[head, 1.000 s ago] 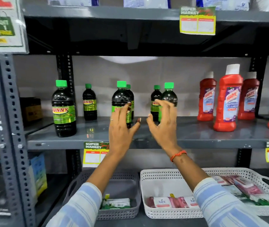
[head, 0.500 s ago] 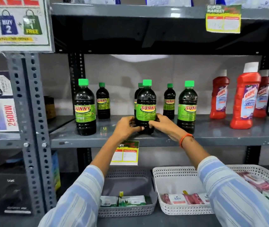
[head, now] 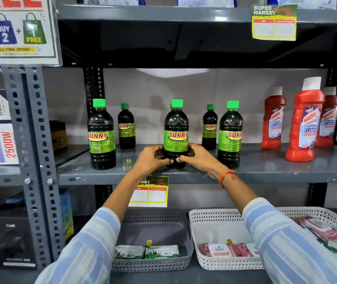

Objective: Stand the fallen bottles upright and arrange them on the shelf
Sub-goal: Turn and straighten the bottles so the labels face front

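Several dark Sunny bottles with green caps stand upright on the grey shelf (head: 266, 171). The middle front bottle (head: 176, 132) stands near the shelf's front edge. My left hand (head: 153, 158) and my right hand (head: 199, 157) wrap its base from both sides. Another bottle is mostly hidden behind it. A front bottle (head: 101, 136) stands at the left and a front bottle (head: 230, 136) at the right. Two smaller-looking bottles (head: 126, 127) (head: 210, 128) stand in the back row.
Red Harpic bottles (head: 305, 124) fill the shelf's right part. Below sit a grey basket (head: 159, 228) and a white basket (head: 214, 226) with packets. A perforated upright post (head: 34, 152) bounds the left side. Price tags (head: 149, 191) hang off the shelf edges.
One second ago both hands were open in front of the bottles. They have since closed around the middle bottle's base, and the view has shifted so the shelf sits further right.
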Tool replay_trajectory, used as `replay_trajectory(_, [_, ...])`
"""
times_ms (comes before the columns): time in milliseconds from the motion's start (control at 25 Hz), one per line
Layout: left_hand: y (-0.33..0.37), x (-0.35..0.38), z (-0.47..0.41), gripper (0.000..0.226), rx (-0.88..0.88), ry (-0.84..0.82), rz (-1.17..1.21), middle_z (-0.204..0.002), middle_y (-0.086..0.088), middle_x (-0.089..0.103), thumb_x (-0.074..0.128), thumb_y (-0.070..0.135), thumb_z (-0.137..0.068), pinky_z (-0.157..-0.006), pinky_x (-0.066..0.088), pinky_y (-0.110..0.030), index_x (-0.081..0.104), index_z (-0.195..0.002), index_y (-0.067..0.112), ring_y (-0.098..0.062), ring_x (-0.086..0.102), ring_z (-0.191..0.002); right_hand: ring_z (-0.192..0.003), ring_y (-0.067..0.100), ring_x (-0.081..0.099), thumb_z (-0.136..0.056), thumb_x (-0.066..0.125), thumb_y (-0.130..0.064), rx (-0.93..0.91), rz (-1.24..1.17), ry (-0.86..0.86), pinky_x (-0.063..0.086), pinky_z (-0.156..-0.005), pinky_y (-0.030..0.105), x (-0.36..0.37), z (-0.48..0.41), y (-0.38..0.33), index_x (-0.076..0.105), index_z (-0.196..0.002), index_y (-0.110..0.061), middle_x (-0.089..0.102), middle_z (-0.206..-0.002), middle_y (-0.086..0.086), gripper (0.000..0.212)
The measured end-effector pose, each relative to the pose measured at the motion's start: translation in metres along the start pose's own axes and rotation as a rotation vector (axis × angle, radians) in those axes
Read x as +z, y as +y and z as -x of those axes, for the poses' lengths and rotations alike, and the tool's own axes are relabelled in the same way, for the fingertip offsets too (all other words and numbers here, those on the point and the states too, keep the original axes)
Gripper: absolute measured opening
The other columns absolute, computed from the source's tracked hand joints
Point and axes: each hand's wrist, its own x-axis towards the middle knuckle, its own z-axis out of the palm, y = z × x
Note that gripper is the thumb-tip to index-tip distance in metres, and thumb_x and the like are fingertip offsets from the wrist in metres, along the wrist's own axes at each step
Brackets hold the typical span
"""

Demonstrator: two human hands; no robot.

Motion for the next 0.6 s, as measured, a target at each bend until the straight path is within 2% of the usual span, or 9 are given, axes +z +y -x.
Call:
replay_trajectory(160, [0.004, -0.001, 0.003, 0.039, 0.004, -0.028, -0.031, -0.104, -0.008, 0.073, 0.078, 0.012, -0.074, -0.093, 0.051, -0.036, 0.067, -0.111, 0.009, -0.015, 0.067, -0.094, -0.119, 0.021, 0.055, -0.076, 0.071, -0.024, 0.005, 0.027, 0.018, 0.043, -0.105, 0.038, 0.002, 0.003, -0.003, 0.046, -0.132, -0.013, 0.059, -0.131, 0.008, 0.062])
replay_trajectory(240, [0.007, -0.001, 0.007, 0.038, -0.021, 0.024, -0.039, -0.104, -0.009, 0.072, 0.077, 0.013, -0.075, -0.092, 0.052, -0.037, 0.066, -0.111, 0.006, -0.017, 0.067, -0.093, -0.121, 0.019, 0.05, -0.077, 0.069, -0.03, -0.106, 0.051, 0.285, 0.042, -0.104, 0.035, 0.01, 0.01, -0.008, 0.038, -0.138, -0.012, 0.052, -0.135, 0.009, 0.07])
replay_trajectory(320, [0.011, -0.006, 0.014, 0.039, -0.04, 0.178, -0.041, -0.106, -0.011, 0.071, 0.075, 0.014, -0.078, -0.092, 0.052, -0.036, 0.063, -0.113, 0.001, -0.019, 0.067, -0.095, -0.116, 0.02, 0.05, -0.08, 0.064, -0.029, -0.353, 0.099, 0.64, 0.041, -0.1, 0.03, 0.025, 0.021, -0.021, 0.042, -0.134, -0.009, 0.051, -0.127, 0.011, 0.062])
replay_trajectory(360, [0.013, -0.011, 0.019, 0.04, -0.013, 0.287, -0.03, -0.106, -0.011, 0.071, 0.073, 0.014, -0.08, -0.092, 0.051, -0.035, 0.062, -0.115, 0.001, -0.019, 0.066, -0.096, -0.113, 0.02, 0.05, -0.08, 0.061, -0.027, -0.473, 0.145, 0.745, 0.041, -0.099, 0.028, 0.034, 0.024, -0.031, 0.046, -0.13, -0.007, 0.052, -0.123, 0.013, 0.055])
replay_trajectory(400, [0.014, -0.019, 0.026, 0.04, 0.045, 0.41, -0.043, -0.106, -0.01, 0.071, 0.071, 0.014, -0.082, -0.092, 0.051, -0.033, 0.061, -0.118, 0.001, -0.018, 0.066, -0.097, -0.11, 0.019, 0.05, -0.081, 0.058, -0.025, -0.567, 0.176, 0.767, 0.041, -0.098, 0.026, 0.045, 0.023, -0.041, 0.05, -0.126, -0.006, 0.052, -0.119, 0.013, 0.049])
replay_trajectory(480, [0.008, -0.039, 0.041, 0.045, 0.181, 0.678, -0.199, -0.114, -0.011, 0.065, 0.068, 0.016, -0.084, -0.092, 0.047, -0.031, 0.054, -0.125, 0.002, -0.021, 0.06, -0.103, -0.102, 0.017, 0.051, -0.084, 0.056, -0.022, -0.623, 0.139, 0.607, 0.043, -0.093, 0.025, 0.074, 0.015, -0.061, 0.054, -0.119, -0.005, 0.054, -0.113, 0.012, 0.039])
replay_trajectory(560, [-0.007, -0.064, 0.053, 0.062, 0.146, 0.859, -0.418, -0.125, -0.019, 0.053, 0.07, 0.022, -0.082, -0.094, 0.039, -0.037, 0.042, -0.134, 0.001, -0.031, 0.048, -0.113, -0.103, 0.022, 0.057, -0.087, 0.057, -0.02, -0.446, 0.068, 0.317, 0.047, -0.092, 0.031, 0.105, -0.002, -0.076, 0.054, -0.119, -0.006, 0.056, -0.115, 0.014, 0.035])
replay_trajectory(600, [-0.019, -0.077, 0.057, 0.07, 0.057, 0.851, -0.481, -0.128, -0.021, 0.049, 0.072, 0.025, -0.08, -0.094, 0.038, -0.04, 0.038, -0.136, 0.0, -0.035, 0.045, -0.115, -0.108, 0.027, 0.058, -0.088, 0.056, -0.019, -0.318, 0.053, 0.178, 0.046, -0.096, 0.034, 0.12, -0.014, -0.08, 0.052, -0.122, -0.005, 0.056, -0.12, 0.016, 0.037])
